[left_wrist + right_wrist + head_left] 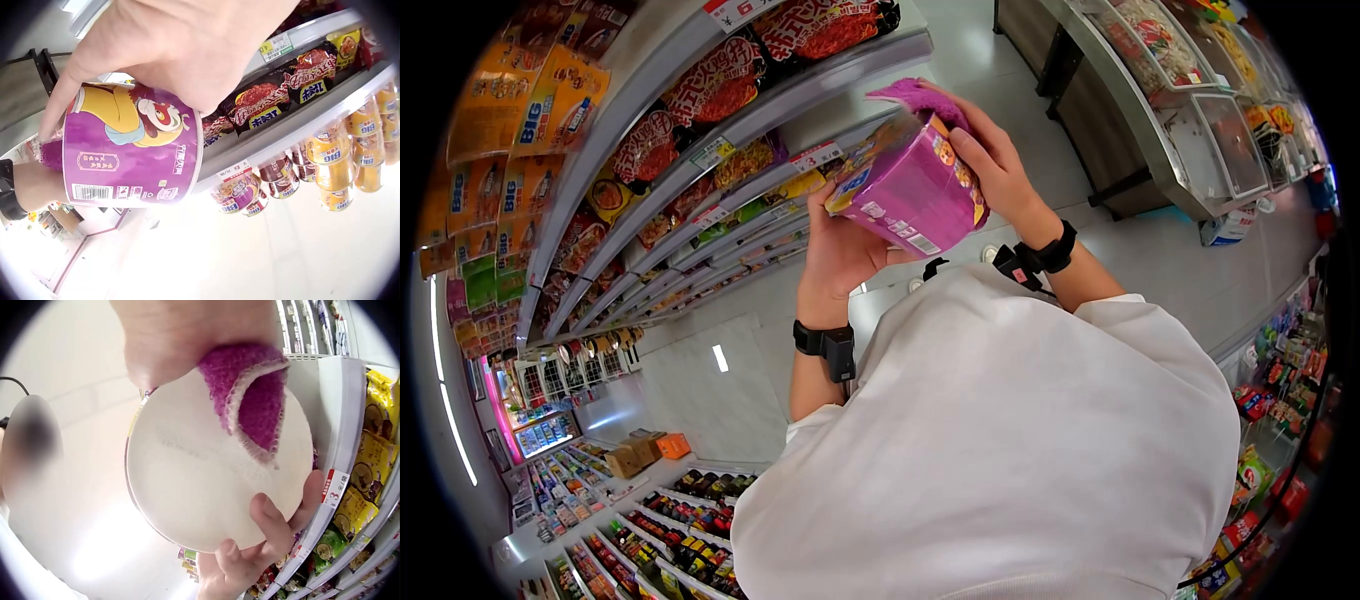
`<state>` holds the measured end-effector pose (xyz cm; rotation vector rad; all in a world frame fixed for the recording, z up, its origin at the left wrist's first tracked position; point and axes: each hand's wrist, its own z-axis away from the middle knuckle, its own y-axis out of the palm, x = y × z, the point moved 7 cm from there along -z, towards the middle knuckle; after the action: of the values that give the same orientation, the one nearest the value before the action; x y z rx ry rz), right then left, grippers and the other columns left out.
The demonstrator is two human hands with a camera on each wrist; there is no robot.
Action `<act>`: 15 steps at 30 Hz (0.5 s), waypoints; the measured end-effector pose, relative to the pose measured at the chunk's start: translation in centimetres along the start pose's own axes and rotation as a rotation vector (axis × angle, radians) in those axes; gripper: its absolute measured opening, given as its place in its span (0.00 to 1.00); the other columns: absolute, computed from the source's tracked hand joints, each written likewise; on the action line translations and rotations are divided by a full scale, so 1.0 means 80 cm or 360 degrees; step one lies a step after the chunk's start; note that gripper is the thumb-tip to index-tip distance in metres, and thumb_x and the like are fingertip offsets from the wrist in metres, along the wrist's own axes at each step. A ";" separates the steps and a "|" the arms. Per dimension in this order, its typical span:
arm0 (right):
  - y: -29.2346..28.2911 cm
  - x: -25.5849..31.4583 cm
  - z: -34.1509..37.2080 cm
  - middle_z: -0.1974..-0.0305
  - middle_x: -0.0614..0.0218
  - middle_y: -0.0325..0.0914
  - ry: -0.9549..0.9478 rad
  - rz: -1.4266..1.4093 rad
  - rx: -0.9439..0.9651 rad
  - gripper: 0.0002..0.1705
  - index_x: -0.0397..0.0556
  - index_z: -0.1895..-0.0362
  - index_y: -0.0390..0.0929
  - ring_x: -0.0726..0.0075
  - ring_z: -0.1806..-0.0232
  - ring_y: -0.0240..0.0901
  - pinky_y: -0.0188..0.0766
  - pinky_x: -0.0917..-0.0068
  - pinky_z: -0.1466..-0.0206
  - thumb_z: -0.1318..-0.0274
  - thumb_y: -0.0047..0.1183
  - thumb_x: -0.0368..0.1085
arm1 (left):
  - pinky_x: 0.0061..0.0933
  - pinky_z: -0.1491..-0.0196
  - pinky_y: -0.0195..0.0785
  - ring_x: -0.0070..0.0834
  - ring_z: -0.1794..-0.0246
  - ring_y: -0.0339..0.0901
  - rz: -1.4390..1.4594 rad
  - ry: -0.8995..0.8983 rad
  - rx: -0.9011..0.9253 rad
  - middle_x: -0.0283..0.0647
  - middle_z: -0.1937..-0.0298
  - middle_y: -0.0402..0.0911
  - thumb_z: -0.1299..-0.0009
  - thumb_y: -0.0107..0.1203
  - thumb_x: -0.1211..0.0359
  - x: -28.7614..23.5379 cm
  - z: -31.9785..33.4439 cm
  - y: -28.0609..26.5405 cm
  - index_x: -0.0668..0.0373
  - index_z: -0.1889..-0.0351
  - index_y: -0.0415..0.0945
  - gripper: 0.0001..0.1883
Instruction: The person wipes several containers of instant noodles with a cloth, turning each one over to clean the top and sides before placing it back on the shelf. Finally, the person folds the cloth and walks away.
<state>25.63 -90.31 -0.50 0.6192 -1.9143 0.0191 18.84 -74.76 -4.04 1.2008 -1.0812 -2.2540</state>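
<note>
A purple instant noodle bucket [910,205] is tilted in front of the chest. My left hand [840,245] holds it, with fingertips over its pale round end [194,469] in the right wrist view. A cartoon figure and a barcode mark the bucket's side [137,159] in the left wrist view. At the bucket's far side, my right hand [995,165] grips a fuzzy purple cloth [259,400] with a pale stitched edge. That cloth lies over part of the round end. Part of the right hand's grip is hidden behind the bucket and cloth.
Shelves of packaged noodles [685,110] run close along the left, with price tags [815,157] on their edges. A display counter with clear bins [1225,140] stands at the right. Bottles [690,540] fill lower shelves, and cardboard boxes [635,453] sit beyond.
</note>
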 end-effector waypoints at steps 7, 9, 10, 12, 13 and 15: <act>-0.005 0.000 -0.009 0.40 0.62 0.73 0.0074 -0.0153 -0.0351 0.21 0.42 0.35 0.68 0.72 0.39 0.68 0.62 0.72 0.33 0.29 0.40 0.34 | 0.74 0.34 0.52 0.56 0.28 0.57 0.0451 0.0126 0.0148 0.50 0.26 0.57 0.35 0.45 0.41 -0.002 -0.009 -0.009 0.54 0.26 0.54 0.43; 0.001 -0.036 -0.004 0.41 0.61 0.74 0.0287 -0.0585 -0.0520 0.22 0.42 0.35 0.68 0.70 0.40 0.69 0.63 0.71 0.33 0.28 0.39 0.36 | 0.73 0.32 0.49 0.54 0.27 0.57 0.0333 0.0485 0.0036 0.48 0.26 0.58 0.38 0.48 0.44 -0.017 -0.010 -0.015 0.53 0.27 0.55 0.43; 0.005 -0.060 0.004 0.41 0.61 0.74 0.0507 -0.1021 -0.0679 0.22 0.42 0.35 0.67 0.69 0.40 0.70 0.63 0.71 0.34 0.27 0.39 0.38 | 0.73 0.32 0.49 0.54 0.27 0.57 0.0332 0.0486 0.0037 0.48 0.26 0.58 0.38 0.48 0.44 -0.015 -0.011 -0.015 0.53 0.27 0.55 0.43; 0.004 -0.070 0.005 0.40 0.60 0.73 0.0600 -0.1141 -0.0639 0.24 0.42 0.35 0.67 0.65 0.39 0.69 0.62 0.67 0.32 0.27 0.36 0.42 | 0.71 0.35 0.55 0.48 0.29 0.61 0.0111 0.0686 -0.0102 0.44 0.29 0.64 0.37 0.50 0.45 -0.020 -0.010 -0.020 0.52 0.28 0.56 0.41; 0.005 -0.075 0.002 0.39 0.58 0.72 0.0694 -0.1262 -0.0595 0.26 0.42 0.36 0.67 0.62 0.38 0.69 0.61 0.64 0.31 0.26 0.34 0.45 | 0.62 0.32 0.57 0.42 0.29 0.63 0.0183 0.0703 -0.0055 0.41 0.31 0.67 0.35 0.49 0.48 -0.019 -0.008 -0.016 0.52 0.29 0.58 0.38; 0.017 -0.075 0.000 0.38 0.55 0.71 0.0915 -0.1488 -0.0515 0.30 0.41 0.37 0.66 0.55 0.37 0.69 0.60 0.58 0.30 0.26 0.31 0.52 | 0.57 0.32 0.59 0.39 0.30 0.64 0.0207 0.0719 -0.0129 0.40 0.31 0.68 0.34 0.48 0.49 -0.005 -0.008 -0.046 0.53 0.29 0.59 0.36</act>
<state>26.83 -86.72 -5.30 1.0866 -0.9229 -0.6261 19.72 -72.46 -6.88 1.4636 -0.8539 -1.7891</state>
